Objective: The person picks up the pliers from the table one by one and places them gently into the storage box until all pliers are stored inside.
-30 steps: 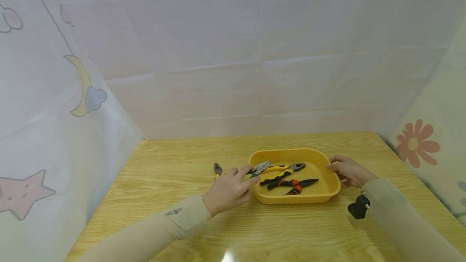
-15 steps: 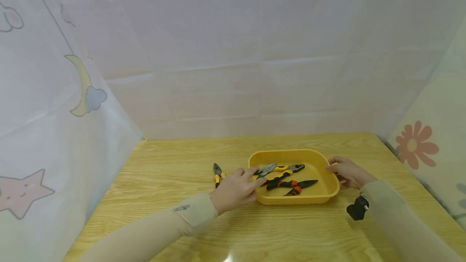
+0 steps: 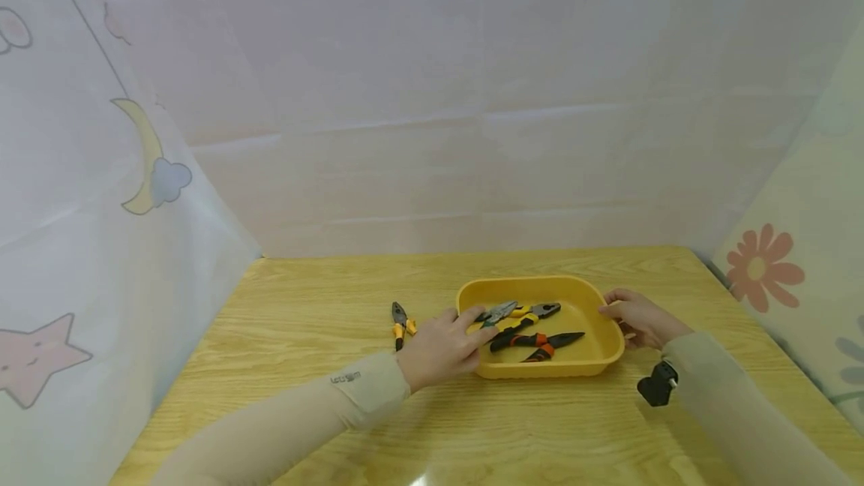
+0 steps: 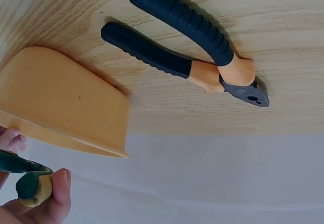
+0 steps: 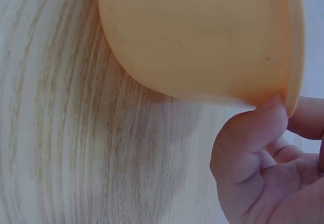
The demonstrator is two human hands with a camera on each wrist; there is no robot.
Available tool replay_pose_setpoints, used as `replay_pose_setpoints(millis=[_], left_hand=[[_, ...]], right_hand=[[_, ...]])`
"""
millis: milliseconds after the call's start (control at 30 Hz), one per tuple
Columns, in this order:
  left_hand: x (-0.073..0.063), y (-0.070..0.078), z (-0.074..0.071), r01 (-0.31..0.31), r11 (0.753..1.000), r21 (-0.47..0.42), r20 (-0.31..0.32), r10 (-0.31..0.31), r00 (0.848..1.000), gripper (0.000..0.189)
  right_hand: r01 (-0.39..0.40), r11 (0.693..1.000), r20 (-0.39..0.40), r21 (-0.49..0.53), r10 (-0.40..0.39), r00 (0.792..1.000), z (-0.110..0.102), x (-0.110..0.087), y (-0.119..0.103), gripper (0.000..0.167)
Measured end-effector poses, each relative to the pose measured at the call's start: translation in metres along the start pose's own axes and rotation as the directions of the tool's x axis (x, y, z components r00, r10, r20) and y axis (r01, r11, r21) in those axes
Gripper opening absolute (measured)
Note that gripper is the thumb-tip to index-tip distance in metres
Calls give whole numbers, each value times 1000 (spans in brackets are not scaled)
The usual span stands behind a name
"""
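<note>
My left hand [image 3: 442,351] holds green-handled pliers [image 3: 501,312] over the left end of a yellow plastic bin [image 3: 540,371], their silver jaws pointing right. In the left wrist view, the green and yellow handle ends [image 4: 34,187] show between thumb and fingers. At the other end, my right hand [image 3: 641,319] pinches the bin's rim, as the right wrist view shows with the thumb on the outer wall [image 5: 202,42]. Inside the bin lie yellow-and-black pliers [image 3: 548,310] and red-and-black long-nose pliers [image 3: 563,339].
Another pair of pliers [image 3: 400,315], with black and yellow-orange handles, lies on the wooden table [image 3: 324,291] just left of the bin. Printed cloth [image 3: 378,193] hangs behind the table and at both sides. A black device [image 3: 656,387] sits at the right wrist.
My left hand has shifted a little right, carrying the green-handled pliers farther over the bin. More of the pliers on the table now shows. The right hand keeps its hold on the rim.
</note>
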State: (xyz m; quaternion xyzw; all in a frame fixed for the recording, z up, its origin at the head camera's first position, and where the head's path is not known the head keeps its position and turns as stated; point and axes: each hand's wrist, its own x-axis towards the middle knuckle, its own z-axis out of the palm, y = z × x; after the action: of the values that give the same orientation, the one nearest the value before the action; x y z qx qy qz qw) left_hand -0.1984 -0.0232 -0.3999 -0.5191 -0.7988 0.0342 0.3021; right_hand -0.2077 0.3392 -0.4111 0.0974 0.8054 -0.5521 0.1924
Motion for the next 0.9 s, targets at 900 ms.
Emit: replay_pose_setpoints(millis=[900], left_hand=[[19,2,6,-32,999,-36,126,36,991,34]], right_hand=[[16,1000,4,1,-16,1000,1,0,1,21]])
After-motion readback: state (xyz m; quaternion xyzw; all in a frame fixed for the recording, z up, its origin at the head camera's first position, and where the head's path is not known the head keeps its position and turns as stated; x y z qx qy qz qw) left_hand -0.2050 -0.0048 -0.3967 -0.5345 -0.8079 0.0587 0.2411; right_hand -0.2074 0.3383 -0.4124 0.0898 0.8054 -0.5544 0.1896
